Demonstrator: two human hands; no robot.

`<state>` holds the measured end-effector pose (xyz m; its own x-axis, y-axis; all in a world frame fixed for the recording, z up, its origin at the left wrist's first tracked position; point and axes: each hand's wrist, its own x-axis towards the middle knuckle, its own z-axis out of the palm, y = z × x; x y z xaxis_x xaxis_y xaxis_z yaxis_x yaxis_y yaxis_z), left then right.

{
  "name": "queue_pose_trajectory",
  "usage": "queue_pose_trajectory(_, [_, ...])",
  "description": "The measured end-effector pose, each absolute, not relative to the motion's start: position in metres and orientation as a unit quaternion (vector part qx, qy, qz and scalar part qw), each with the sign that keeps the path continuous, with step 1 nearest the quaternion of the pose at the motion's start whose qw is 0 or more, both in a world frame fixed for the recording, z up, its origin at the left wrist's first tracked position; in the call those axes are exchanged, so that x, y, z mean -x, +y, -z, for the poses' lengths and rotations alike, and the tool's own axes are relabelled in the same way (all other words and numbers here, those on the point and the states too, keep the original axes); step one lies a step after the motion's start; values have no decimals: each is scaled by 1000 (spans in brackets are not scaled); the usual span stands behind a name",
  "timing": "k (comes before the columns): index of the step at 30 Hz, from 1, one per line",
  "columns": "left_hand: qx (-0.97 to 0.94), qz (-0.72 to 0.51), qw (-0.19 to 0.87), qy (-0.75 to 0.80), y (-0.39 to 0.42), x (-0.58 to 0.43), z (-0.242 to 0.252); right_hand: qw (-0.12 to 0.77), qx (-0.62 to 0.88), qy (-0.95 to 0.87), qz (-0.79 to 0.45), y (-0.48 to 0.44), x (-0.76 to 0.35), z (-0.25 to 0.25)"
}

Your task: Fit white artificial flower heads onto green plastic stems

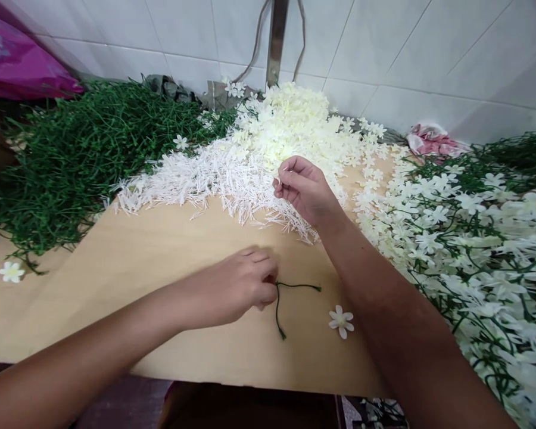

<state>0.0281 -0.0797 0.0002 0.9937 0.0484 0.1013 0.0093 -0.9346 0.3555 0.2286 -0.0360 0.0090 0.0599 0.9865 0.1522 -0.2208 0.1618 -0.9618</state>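
My left hand (pixel 241 286) rests on the wooden board (pixel 161 310), fingers pinched on a thin green forked stem (pixel 290 295) whose two bare branches point right and down. My right hand (pixel 301 187) is farther back at the edge of the heap of white plastic stamens (pixel 205 179). Its fingers are curled in a pinch on a small white piece, too small to name for sure. Behind it lies a pile of cream fabric flower petals (pixel 290 125). A single white flower (pixel 341 320) lies on the board right of the stem.
A heap of green stems (pixel 71 161) fills the left. Finished stems with white flowers (pixel 482 250) pile up at the right. Another loose flower (pixel 11 271) lies at the left. A magenta bag (pixel 18 59) and the tiled wall (pixel 384 47) stand behind.
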Motion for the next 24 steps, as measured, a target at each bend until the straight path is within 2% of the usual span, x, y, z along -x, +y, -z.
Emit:
queue_pose_trajectory(10, [-987,-44,119,-101,-97,-55,2,636,383,-416,-525,-33,-239,-10])
queue_pose_trajectory(14, [-987,-85,124,-55,-87,-65,6,638,392,-411,-519,-32,-242,-10])
queue_pose_trajectory(16, [-969,-149,194,36,-69,-68,5,640,390,-412,-518,-32,-242,-9])
queue_pose_trajectory(18, [-905,-234,321,151,-45,-70,4,638,382,-412,-526,-32,-241,-6])
queue_pose_trajectory(21, [-692,-343,538,337,-9,-68,4,619,380,-410,-552,-31,-236,0])
queue_pose_trajectory(24, [-512,-387,657,396,9,-64,6,587,389,-417,-575,-31,-229,6])
